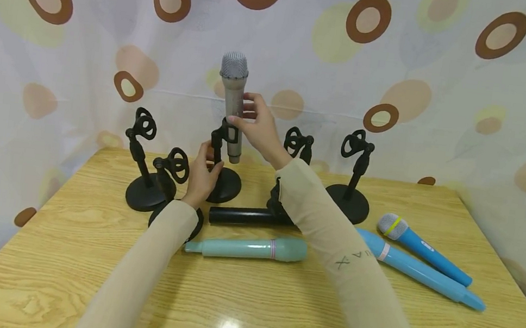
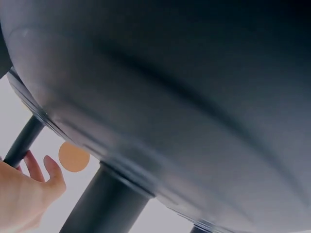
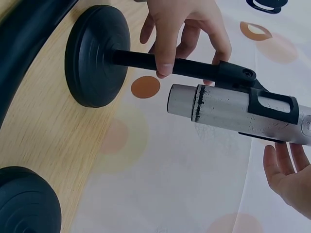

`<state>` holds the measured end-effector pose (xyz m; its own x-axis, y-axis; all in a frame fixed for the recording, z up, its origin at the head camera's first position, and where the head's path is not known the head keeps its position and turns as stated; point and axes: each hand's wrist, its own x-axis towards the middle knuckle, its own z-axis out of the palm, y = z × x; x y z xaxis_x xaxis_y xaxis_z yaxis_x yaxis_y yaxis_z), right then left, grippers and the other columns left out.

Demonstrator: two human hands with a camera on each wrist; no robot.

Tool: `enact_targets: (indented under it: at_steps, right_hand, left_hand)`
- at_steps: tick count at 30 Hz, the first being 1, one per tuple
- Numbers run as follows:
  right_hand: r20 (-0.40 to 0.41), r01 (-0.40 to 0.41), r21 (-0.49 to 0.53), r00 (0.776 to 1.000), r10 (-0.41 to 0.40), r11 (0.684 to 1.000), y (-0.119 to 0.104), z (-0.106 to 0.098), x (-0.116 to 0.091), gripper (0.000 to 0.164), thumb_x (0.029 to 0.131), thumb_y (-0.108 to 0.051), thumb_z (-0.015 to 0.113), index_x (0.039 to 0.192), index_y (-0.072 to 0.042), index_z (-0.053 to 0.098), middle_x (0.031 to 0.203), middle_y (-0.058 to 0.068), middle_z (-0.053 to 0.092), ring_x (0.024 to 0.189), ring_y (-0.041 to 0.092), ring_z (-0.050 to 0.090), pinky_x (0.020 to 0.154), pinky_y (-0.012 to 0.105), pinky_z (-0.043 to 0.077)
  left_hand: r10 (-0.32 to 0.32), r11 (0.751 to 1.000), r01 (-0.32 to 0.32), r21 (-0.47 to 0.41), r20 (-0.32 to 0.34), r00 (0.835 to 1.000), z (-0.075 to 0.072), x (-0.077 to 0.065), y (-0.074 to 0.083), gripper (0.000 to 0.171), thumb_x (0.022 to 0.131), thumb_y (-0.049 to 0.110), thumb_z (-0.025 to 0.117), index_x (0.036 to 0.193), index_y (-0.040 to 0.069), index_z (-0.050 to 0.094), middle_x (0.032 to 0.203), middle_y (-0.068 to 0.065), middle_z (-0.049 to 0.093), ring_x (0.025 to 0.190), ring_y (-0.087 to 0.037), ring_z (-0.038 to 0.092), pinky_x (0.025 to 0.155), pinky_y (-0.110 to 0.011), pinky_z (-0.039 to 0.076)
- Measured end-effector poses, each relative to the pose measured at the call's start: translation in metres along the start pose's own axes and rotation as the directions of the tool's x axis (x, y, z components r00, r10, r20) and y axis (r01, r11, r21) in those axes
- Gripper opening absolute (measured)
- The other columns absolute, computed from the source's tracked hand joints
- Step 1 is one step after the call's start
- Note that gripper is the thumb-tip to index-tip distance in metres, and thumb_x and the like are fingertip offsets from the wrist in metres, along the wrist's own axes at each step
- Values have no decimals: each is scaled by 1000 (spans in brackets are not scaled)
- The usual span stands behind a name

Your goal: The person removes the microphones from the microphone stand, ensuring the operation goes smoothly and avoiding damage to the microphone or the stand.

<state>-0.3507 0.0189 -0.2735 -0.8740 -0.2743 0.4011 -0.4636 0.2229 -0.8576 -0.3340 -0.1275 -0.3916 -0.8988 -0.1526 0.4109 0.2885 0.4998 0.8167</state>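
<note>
A silver microphone (image 1: 234, 95) stands nearly upright with its mesh head up, its body passing through the clip (image 3: 274, 108) of a black microphone stand (image 1: 226, 186). My right hand (image 1: 262, 131) holds the microphone's body just above the clip; in the right wrist view the right fingertips (image 3: 286, 158) are beside the clip. Lower down, my left hand (image 1: 203, 175) grips the stand's pole, thumb on one side and fingers on the other (image 3: 187, 34). A dark, round stand base (image 2: 160, 107) fills most of the left wrist view.
Black stands with clips stand at left (image 1: 143, 193), front left (image 1: 171, 166) and right (image 1: 348, 202); another is partly behind my right arm. A black tube (image 1: 242, 216), a mint microphone (image 1: 252, 247) and two blue microphones (image 1: 434, 256) (image 1: 427, 274) lie on the wooden table (image 1: 58, 265). A patterned curtain (image 1: 278, 40) hangs behind.
</note>
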Motion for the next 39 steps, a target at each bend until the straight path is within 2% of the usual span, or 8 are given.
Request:
enact_targets:
  at_steps: [7,16,24,29,35,39]
  right_hand:
    - [-29,-3,18,1000,3,1000,-3,3,0,55,86,-15,63,134,-10,37,125,13,52,111,24,53,90,38,48]
    - [-49,-4,16,999,5,1000,-7,1,-1,54,86,-16,63,133,-8,38,122,14,51,108,24,53,87,36,49]
    - [-93,28,13,995,-27,1000,-7,-4,-4,50,85,-17,64,128,-6,41,122,13,53,108,22,53,89,34,48]
    - [-121,47,11,992,-45,999,-6,-8,-7,48,85,-17,65,126,-5,44,121,13,53,109,22,53,90,32,48]
    - [-115,30,11,993,-29,999,-9,-15,-11,49,84,-19,66,126,-6,45,122,11,53,109,21,53,91,31,48]
    - [-112,46,29,993,-42,999,-8,-19,-13,49,84,-19,67,126,-6,46,120,12,54,107,23,54,89,33,48]
  left_hand:
    - [-18,1000,19,8,-5,1000,0,-1,5,45,89,6,56,130,14,40,105,-13,54,99,-27,56,87,-40,49]
    - [-7,1000,7,-9,4,1000,0,0,6,44,89,3,57,129,14,41,106,-14,54,99,-28,55,87,-41,49]
    - [19,999,-19,34,5,1000,1,-1,9,44,87,5,59,127,18,44,107,-12,57,94,-28,61,83,-41,52]
    - [40,998,-41,48,13,999,1,-3,11,41,88,8,60,126,17,46,106,-12,58,92,-28,63,82,-40,52]
    - [83,995,-84,50,24,996,0,-3,10,40,87,9,61,124,15,47,103,-15,60,90,-30,64,80,-40,53]
    - [91,994,-93,57,38,995,0,-3,12,40,86,11,62,123,14,48,101,-15,60,89,-30,64,79,-40,53]
